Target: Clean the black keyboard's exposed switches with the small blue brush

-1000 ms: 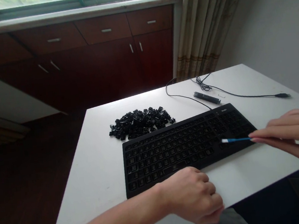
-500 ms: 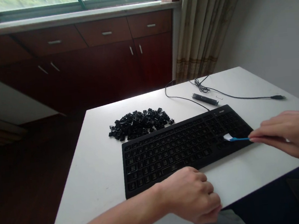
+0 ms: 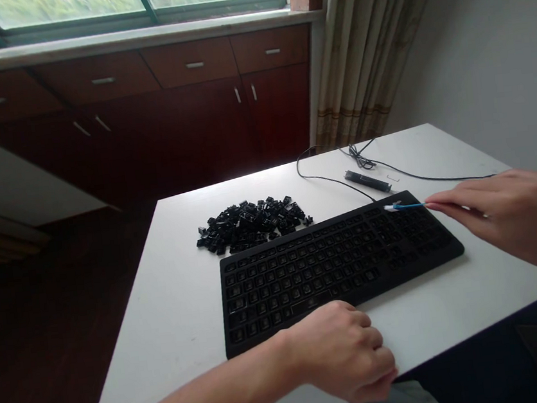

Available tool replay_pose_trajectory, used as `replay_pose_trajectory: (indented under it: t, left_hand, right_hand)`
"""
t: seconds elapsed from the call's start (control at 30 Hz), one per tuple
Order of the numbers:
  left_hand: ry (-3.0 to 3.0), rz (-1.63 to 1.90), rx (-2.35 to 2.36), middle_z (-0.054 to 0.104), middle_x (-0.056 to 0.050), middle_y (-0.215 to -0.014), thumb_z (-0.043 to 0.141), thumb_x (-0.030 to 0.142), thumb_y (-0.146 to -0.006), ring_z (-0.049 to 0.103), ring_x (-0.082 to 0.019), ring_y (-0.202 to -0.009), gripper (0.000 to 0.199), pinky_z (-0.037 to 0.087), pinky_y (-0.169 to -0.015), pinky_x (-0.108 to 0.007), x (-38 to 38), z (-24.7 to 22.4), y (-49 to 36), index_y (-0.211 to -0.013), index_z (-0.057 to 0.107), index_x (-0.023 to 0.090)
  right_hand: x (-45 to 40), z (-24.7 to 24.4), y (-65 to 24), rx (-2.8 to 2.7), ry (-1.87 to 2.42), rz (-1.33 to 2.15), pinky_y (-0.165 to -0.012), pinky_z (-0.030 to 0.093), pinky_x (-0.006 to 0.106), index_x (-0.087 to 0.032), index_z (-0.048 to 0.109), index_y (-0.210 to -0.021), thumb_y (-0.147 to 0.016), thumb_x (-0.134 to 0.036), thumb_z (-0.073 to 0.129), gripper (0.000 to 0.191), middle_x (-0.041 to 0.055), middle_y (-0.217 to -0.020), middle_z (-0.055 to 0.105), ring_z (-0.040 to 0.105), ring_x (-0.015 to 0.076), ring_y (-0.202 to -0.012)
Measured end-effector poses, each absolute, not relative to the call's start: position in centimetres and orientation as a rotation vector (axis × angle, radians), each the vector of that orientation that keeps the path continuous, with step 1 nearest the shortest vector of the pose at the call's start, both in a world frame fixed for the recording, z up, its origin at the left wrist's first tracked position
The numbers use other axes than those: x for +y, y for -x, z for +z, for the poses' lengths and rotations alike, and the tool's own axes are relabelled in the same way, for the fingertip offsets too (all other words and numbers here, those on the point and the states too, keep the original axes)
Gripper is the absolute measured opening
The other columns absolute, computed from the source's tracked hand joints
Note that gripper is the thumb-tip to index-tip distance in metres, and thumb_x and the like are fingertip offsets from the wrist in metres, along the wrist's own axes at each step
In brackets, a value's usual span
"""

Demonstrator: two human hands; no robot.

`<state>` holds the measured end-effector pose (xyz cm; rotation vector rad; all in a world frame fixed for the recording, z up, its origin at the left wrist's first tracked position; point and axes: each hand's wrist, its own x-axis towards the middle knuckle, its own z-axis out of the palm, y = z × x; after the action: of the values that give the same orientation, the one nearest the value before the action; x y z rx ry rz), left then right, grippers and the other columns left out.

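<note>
A black keyboard (image 3: 301, 275) with its keycaps removed lies at a slant on the white table. My right hand (image 3: 507, 216) pinches the thin blue handle of a small brush (image 3: 409, 205). The brush's white head touches or hovers just over the keyboard's upper right part; I cannot tell which. My left hand (image 3: 341, 351) rests in a loose fist at the near table edge, just below the keyboard's front side, with nothing seen sticking out of it. Behind the keyboard lies a heap of loose black keycaps (image 3: 251, 223).
A long black keycap-like bar (image 3: 367, 180) and a thin bent wire (image 3: 392, 178) lie behind the keyboard. The keyboard's cable (image 3: 328, 177) loops across the back of the white table (image 3: 172, 290). Wooden cabinets (image 3: 191, 120) stand under the window, beside a curtain (image 3: 353, 49).
My right hand has moved the brush away from me, from the lower number pad area up to the keyboard's top edge. My left hand has stayed in place.
</note>
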<state>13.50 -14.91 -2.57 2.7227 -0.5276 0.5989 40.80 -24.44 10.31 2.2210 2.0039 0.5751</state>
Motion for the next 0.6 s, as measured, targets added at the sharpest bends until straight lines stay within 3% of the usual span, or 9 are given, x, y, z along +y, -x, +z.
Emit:
replay_pose_trajectory:
  t: [0.13, 0.2, 0.3, 0.37, 0.53, 0.6]
  left_hand:
    - [-2.722, 0.594, -0.524, 0.054, 0.004, -0.056, 0.062, 0.032, -0.091, 0.044, -0.013, -0.049, 0.032, 0.031, -0.048, -0.032, -14.9, -2.6, -13.5, -0.064, 0.05, 0.02]
    - [-2.72, 0.593, -0.526, 0.054, 0.003, -0.056, 0.061, 0.032, -0.092, 0.044, -0.013, -0.049, 0.032, 0.032, -0.048, -0.032, -14.9, -2.6, -13.5, -0.064, 0.05, 0.02]
    - [-2.714, 0.595, -0.524, 0.054, 0.003, -0.056, 0.061, 0.033, -0.092, 0.044, -0.013, -0.049, 0.033, 0.032, -0.048, -0.032, -14.9, -2.7, -13.5, -0.064, 0.05, 0.02]
    - [-2.711, 0.595, -0.522, 0.054, 0.003, -0.056, 0.061, 0.032, -0.092, 0.044, -0.013, -0.049, 0.032, 0.032, -0.048, -0.032, -14.9, -2.7, -13.5, -0.064, 0.051, 0.02]
    - [-2.711, 0.609, -0.52, 0.055, 0.004, -0.056, 0.061, 0.032, -0.092, 0.043, -0.013, -0.049, 0.033, 0.033, -0.048, -0.032, -14.9, -2.6, -13.5, -0.064, 0.051, 0.02]
    - [-2.713, 0.611, -0.519, 0.055, 0.004, -0.056, 0.061, 0.032, -0.092, 0.043, -0.013, -0.049, 0.033, 0.032, -0.048, -0.032, -14.9, -2.6, -13.5, -0.063, 0.051, 0.02]
  right_hand:
    - [-24.8, 9.8, -42.3, 2.138, -2.165, 0.203, -0.079, 0.051, 0.043, -0.025, 0.08, -0.102, -0.103, -0.031, 0.046, 0.034, 0.0062, -0.103, 0.081, 0.073, 0.0279, -0.088]
    - [-25.2, 9.5, -43.6, 2.362, -2.081, -0.141, -0.068, 0.053, 0.038, -0.028, 0.08, -0.09, -0.099, -0.043, 0.052, 0.033, 0.0035, -0.089, 0.08, 0.073, 0.0246, -0.077]
    - [-25.8, 9.4, -45.0, 2.443, -2.021, -0.395, -0.066, 0.057, 0.035, -0.035, 0.079, -0.095, -0.097, -0.05, 0.055, 0.028, -0.0012, -0.09, 0.08, 0.074, 0.0228, -0.079]
    - [-25.5, 9.4, -44.9, 2.445, -2.078, -0.314, -0.067, 0.058, 0.037, -0.037, 0.079, -0.097, -0.097, -0.053, 0.054, 0.03, -0.0022, -0.094, 0.08, 0.074, 0.0243, -0.081]
    - [-24.1, 8.8, -43.4, 2.233, -2.261, 0.407, -0.066, 0.054, 0.05, -0.029, 0.079, -0.102, -0.102, -0.053, 0.038, 0.047, 0.0048, -0.101, 0.081, 0.073, 0.0337, -0.08]
    - [-24.1, 8.7, -43.4, 2.238, -2.224, 0.302, -0.067, 0.055, 0.048, -0.029, 0.079, -0.099, -0.102, -0.053, 0.041, 0.045, 0.0043, -0.099, 0.081, 0.073, 0.0321, -0.081]
